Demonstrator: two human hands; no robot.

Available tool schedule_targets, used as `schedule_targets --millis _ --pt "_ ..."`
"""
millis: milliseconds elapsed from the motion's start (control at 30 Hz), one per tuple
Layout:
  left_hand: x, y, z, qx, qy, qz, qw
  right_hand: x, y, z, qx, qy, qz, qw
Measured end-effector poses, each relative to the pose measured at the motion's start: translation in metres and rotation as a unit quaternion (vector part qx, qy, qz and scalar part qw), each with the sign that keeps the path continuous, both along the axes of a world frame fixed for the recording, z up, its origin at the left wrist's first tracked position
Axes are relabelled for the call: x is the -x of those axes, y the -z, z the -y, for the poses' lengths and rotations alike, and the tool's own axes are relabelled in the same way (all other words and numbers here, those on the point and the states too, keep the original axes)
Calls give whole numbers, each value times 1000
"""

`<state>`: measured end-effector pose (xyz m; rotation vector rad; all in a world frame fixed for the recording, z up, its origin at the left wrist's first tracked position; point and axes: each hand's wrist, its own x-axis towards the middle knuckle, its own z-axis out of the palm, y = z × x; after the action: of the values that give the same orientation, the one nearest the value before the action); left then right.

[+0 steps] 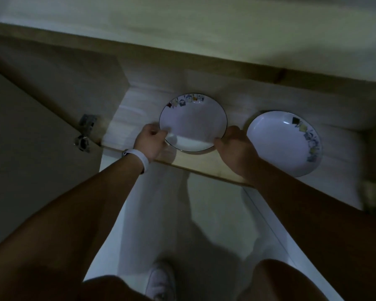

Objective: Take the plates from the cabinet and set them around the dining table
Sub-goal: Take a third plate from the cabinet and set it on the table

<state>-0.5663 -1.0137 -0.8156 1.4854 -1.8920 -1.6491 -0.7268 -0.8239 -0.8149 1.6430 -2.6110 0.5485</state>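
On the cabinet shelf (pixel 122 127), left hand (pixel 151 142) and right hand (pixel 234 148) grip the plate (pixel 193 122) by opposite rims.

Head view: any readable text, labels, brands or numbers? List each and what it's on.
No readable text anywhere in this view.
centre plate: the rim print is small pictures, blurred; no letters legible.
right plate: same kind of rim print, blurred; nothing legible.
wristband: no marking can be read.
shoe: too dark and blurred to tell.
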Motion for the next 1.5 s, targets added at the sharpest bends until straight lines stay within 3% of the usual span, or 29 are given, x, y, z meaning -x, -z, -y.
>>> schedule_targets --millis 67,133,200,333,533,867,1000,1100,1267,1367,1500 --pt "8 15 6 -48 0 -22 999 2 8 8 5 27 67 997" --pt "15 25 9 -57 -10 -30 998 5 4 21 34 125 290 948" --pt "24 23 8 -52 -26 -33 998 14 17 30 -1 215 405 889" --pt "33 29 16 -55 -59 -33 996 24 29 41 24 215 399 891" --pt "36 30 22 -38 -35 -14 999 35 32 51 36 210 442 871" --pt "34 38 20 -2 -42 -33 999 27 37 49 61 210 422 880" --pt "27 35 17 -60 -66 -85 992 18 31 47 73 217 488 842" --pt "17 33 6 -114 -77 -103 985 9 26 37 63 204 496 841" --pt "-9 25 -8 -106 -47 -102 988 -11 0 20 66 189 493 847" --pt "-26 6 -20 -120 -54 -123 984 -28 -18 9 21 175 492 853" --pt "-56 -31 -48 -143 -66 -123 980 -59 -49 -15 15 222 508 832"
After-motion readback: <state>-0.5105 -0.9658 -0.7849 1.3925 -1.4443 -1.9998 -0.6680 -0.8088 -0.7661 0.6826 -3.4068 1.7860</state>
